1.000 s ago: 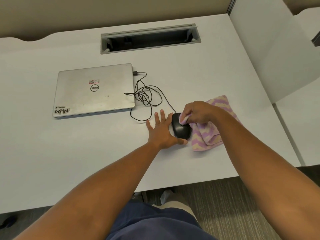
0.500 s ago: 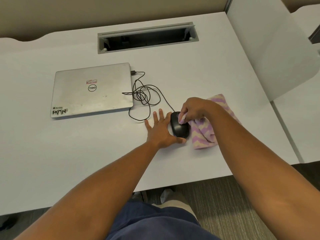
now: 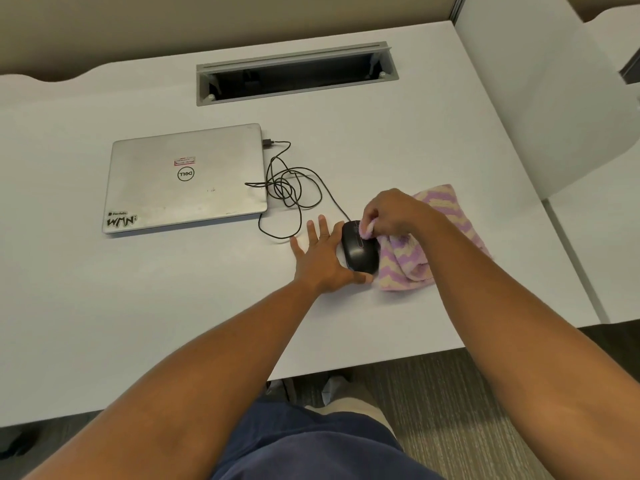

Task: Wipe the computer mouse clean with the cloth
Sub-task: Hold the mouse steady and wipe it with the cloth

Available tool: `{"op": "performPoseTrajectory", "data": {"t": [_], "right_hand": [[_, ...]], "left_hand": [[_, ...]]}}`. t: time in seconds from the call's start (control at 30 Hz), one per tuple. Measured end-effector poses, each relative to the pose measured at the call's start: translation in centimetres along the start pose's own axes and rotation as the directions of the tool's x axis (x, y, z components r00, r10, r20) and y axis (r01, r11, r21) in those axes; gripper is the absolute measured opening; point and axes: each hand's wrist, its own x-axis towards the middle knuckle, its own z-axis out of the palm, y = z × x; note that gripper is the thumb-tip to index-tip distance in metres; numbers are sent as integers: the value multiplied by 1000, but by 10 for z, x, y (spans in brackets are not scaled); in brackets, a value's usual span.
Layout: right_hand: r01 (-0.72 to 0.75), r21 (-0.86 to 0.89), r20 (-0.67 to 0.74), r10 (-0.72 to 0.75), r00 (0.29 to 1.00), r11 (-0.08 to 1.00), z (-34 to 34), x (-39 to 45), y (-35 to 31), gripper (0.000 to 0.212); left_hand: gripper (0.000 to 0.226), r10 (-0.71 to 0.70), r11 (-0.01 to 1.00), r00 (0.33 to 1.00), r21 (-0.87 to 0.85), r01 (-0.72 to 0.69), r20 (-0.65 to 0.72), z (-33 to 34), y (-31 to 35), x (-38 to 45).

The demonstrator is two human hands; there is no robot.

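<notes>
A black wired mouse (image 3: 360,252) lies on the white desk (image 3: 173,306), right of centre. My left hand (image 3: 320,259) rests flat against its left side with fingers spread and the thumb curled round its near end. My right hand (image 3: 393,213) pinches a fold of the pink and cream zigzag cloth (image 3: 412,261) and presses it onto the mouse's front right top. The rest of the cloth lies bunched on the desk to the mouse's right, partly under my right forearm.
The mouse's black cable (image 3: 291,188) lies in a loose tangle and plugs into a shut silver laptop (image 3: 185,178) to the left. A grey cable hatch (image 3: 298,72) stands open at the back. A white partition (image 3: 540,98) rises on the right.
My right hand with the pinched cloth has shifted slightly along the mouse's top front. The mouse and my left hand stay in place; the view itself has drifted a little.
</notes>
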Motion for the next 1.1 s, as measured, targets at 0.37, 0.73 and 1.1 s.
{"op": "performPoseTrajectory", "data": {"t": [0.37,0.73,1.1], "right_hand": [[90,77,10,-91,996,993,6,-5,-12,11],[35,59,-49,-33,998,998,9,-1,-16,16],[20,-125,18,-18,1000,992,5,5,-26,22]], "left_hand": [[129,12,1000,1000,-8,-12,-13,2,-1,0],[131,7,1000,1000,4,-7,-13,2,-1,2],[130,3,1000,1000,11,-3,-7,1,0,1]]}}
